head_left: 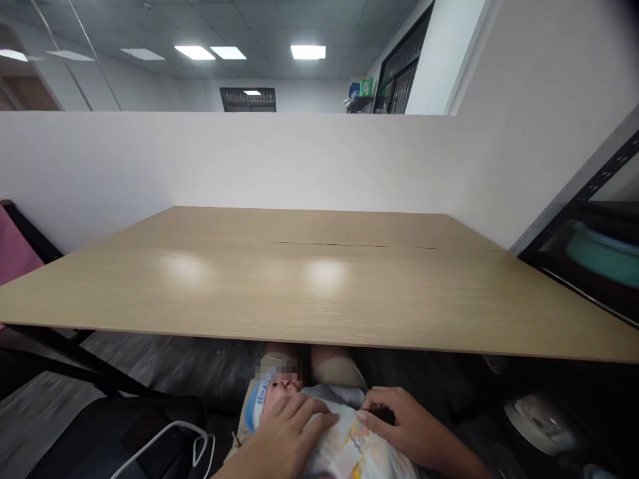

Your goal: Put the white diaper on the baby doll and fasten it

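On my lap lies what looks like a baby doll in a blue and white cap, its head toward the table. Part of its face is blurred. A white diaper with orange and yellow prints covers its body. My left hand rests across the doll just below the face, fingers stretched out and lying flat. On the other side, my right hand is bent, its thumb and forefinger close together at the diaper's upper edge. The doll's arms are hidden, and its lower part runs out of view.
A wooden table stands in front, against a white partition. At the right is a black shelf rack holding a green basin. A white cable lies over a black seat at the lower left.
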### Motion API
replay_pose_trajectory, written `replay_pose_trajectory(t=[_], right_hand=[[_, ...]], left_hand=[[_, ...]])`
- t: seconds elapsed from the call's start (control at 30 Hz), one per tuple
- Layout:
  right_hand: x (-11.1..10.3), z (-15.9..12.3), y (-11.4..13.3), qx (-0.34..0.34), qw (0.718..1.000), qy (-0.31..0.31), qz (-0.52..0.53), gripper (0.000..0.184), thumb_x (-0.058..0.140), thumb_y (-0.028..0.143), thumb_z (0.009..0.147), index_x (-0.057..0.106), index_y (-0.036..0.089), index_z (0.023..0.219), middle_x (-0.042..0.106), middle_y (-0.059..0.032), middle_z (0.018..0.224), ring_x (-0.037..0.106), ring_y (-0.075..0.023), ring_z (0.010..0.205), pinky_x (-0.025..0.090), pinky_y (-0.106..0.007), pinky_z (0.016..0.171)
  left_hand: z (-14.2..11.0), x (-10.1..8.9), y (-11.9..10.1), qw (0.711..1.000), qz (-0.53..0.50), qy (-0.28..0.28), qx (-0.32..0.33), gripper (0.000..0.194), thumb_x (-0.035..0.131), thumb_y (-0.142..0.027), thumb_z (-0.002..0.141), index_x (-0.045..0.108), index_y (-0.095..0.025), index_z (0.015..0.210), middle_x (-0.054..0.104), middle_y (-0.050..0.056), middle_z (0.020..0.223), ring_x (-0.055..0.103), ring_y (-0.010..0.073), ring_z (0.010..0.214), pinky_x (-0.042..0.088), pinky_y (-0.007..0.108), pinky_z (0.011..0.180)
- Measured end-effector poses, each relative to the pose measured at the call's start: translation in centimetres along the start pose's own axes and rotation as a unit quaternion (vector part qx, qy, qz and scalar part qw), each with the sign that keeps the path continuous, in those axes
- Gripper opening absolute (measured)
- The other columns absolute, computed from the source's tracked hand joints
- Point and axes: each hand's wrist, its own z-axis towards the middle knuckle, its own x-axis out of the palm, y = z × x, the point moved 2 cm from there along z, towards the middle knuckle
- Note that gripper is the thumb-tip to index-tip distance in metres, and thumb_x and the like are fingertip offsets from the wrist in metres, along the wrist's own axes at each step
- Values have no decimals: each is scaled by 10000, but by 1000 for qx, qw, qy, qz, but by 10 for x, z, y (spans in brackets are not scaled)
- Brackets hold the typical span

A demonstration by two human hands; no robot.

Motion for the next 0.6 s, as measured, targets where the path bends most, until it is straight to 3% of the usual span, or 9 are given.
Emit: replay_pose_trajectory(t=[0.1, 0.17, 0.3, 0.37, 0.43, 0.5, 0.6], right_hand=[[5, 4, -7, -11, 1000, -15, -18, 304, 588, 376, 1017, 777, 194, 863, 785, -34, 920, 714, -193, 904, 451, -289, 814], [9, 8, -17, -11, 999, -23, -32, 307, 569, 347, 1017, 768, 192, 842, 779, -34, 894, 708, -181, 874, 443, -281, 794], [9, 17, -46, 49, 989, -58, -124, 357, 509, 358, 1051, 783, 197, 888, 777, -64, 919, 718, -215, 881, 460, -313, 803], [5, 19, -53, 82, 981, -82, -154, 370, 492, 371, 1061, 806, 198, 971, 788, -97, 1005, 736, -259, 970, 497, -353, 875], [1, 18, -47, 70, 987, -89, -114, 367, 533, 423, 1058, 816, 207, 1144, 787, -123, 1168, 731, -288, 1120, 522, -389, 1004], [-1, 13, -26, 17, 998, -46, -26, 437, 576, 493, 1058, 765, 238, 1358, 734, -124, 1374, 679, -286, 1297, 488, -402, 1158], [3, 4, 14, -45, 990, 93, 91, 534, 574, 544, 1073, 655, 289, 1535, 592, -96, 1588, 579, -264, 1457, 460, -381, 1234]], left_hand=[[43, -6, -16, 988, -143, 25, 43, 514, 733, -501, 1010, 616, -323, 1478, 707, 73, 1409, 630, 282, 1289, 464, 400, 1161], [57, -2, -18, 981, -187, 30, 39, 417, 737, -397, 1011, 652, -298, 1407, 711, 69, 1355, 615, 272, 1270, 466, 389, 1135], [57, 8, -16, 969, -247, 9, 22, 264, 683, -344, 1041, 693, -265, 1293, 728, 58, 1288, 597, 242, 1250, 439, 374, 1138], [51, 4, -15, 965, -263, -6, 16, 216, 633, -374, 1076, 715, -260, 1240, 737, 62, 1264, 600, 235, 1239, 431, 373, 1138], [39, -6, -13, 961, -274, -13, 10, 230, 590, -408, 1100, 735, -251, 1184, 741, 68, 1219, 620, 224, 1196, 431, 371, 1137], [21, -18, -9, 954, -300, 2, 8, 247, 611, -443, 1084, 737, -235, 1122, 745, 63, 1142, 651, 204, 1115, 465, 340, 1094], [-9, -30, -1, 946, -318, 57, -5, 256, 728, -468, 991, 736, -227, 1077, 742, 33, 1039, 673, 187, 1000, 514, 280, 962]])
